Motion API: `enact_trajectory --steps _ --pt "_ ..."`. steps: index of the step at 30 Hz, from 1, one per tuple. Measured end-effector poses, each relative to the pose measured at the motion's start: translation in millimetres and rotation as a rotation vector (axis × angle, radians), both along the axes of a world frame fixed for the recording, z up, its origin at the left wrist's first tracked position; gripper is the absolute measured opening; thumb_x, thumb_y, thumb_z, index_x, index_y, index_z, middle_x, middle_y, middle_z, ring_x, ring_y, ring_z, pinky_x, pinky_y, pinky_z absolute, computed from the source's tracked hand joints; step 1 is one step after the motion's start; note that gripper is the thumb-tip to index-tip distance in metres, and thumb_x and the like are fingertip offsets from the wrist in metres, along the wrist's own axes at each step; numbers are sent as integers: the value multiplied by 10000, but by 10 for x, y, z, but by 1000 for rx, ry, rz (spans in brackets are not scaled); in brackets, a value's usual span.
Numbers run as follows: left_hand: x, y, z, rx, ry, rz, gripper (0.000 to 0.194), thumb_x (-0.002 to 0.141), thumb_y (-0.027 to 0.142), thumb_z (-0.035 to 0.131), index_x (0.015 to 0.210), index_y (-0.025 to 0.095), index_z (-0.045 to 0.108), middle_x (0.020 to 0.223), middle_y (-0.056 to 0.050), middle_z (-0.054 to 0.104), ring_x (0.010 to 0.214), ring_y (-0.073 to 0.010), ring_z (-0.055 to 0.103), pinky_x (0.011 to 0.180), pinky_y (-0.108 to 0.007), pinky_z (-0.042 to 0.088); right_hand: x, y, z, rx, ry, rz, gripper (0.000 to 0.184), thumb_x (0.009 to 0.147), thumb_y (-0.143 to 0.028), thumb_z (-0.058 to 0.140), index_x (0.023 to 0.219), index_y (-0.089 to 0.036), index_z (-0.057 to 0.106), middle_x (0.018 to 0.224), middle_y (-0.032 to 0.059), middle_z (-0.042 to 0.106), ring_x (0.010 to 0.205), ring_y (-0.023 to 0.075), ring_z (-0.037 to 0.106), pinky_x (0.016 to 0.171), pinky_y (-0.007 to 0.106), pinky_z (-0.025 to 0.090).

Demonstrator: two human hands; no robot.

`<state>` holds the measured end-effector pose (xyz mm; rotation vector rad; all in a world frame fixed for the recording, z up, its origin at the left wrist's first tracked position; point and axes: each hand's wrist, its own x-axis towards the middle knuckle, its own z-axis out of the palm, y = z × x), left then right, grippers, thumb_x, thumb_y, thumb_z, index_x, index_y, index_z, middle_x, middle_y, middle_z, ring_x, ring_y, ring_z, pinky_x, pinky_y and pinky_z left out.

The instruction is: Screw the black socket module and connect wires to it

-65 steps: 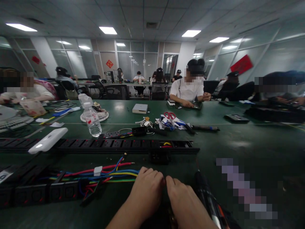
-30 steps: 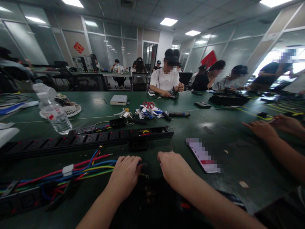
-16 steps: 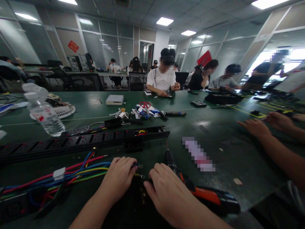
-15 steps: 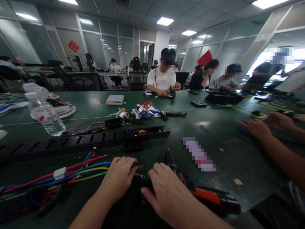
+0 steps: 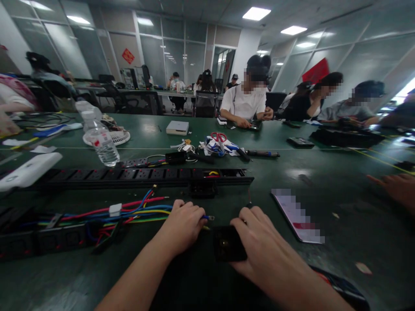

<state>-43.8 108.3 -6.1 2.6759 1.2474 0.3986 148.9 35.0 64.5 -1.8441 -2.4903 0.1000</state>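
Observation:
My left hand (image 5: 186, 224) is closed around the ends of several coloured wires (image 5: 152, 212). A blue wire's metal lug (image 5: 211, 218) pokes out past its fingers. The wires run left to an opened black power strip (image 5: 61, 239) with red marks on its sockets. My right hand (image 5: 262, 237) grips a small black box (image 5: 228, 245) between thumb and fingers, just right of the wire ends. Its inside is dark. Mostly hidden under my right forearm is a black and orange power drill (image 5: 343, 287); its bit shows beyond my fingers.
A long black power strip (image 5: 155, 173) lies across the table ahead. Beyond it are a water bottle (image 5: 105, 144), red scissors (image 5: 218, 137) and a grey box (image 5: 177, 128). A phone (image 5: 296, 218) lies at right, near a co-worker's hand (image 5: 397, 188). Another person (image 5: 244, 101) sits opposite.
The view has turned left. My right hand now holds the black box up in plain sight, where it was mostly hidden before. My left hand still grips the wires.

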Motion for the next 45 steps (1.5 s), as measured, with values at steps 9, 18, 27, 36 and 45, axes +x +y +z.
enact_trajectory --steps 9,18,27,36,45 --pt "12 44 3 113 29 -48 218 953 301 473 813 181 589 806 -44 689 751 -202 593 781 -387 307 201 76 14 40 -27 -81 291 695 -225 787 936 -133 654 956 85 502 923 259 410 817 434 413" --pt "-29 7 80 129 -82 1 265 981 312 412 814 188 576 781 -35 674 709 -194 580 752 -377 297 126 68 -35 -37 4 -153 374 671 -265 811 995 -154 664 982 68 505 931 250 410 828 419 396" --pt "-35 1 87 131 -143 -3 279 995 308 385 828 182 570 774 -29 656 698 -183 555 745 -367 286 66 44 -77 -43 7 -154 377 665 -304 820 969 -144 666 965 74 506 923 250 409 836 429 397" --pt "-37 -4 71 140 -143 7 285 998 312 368 842 187 571 773 -29 651 700 -186 548 738 -373 285 -41 73 -112 -28 29 -215 378 686 -380 811 943 -147 659 969 75 530 961 265 430 864 437 401" --pt "-42 -7 101 143 -112 -22 276 974 269 371 783 199 558 718 -10 622 665 -177 522 732 -374 281 -106 88 -145 -6 16 -279 400 671 -400 827 934 -159 647 965 73 517 970 270 436 812 415 426"
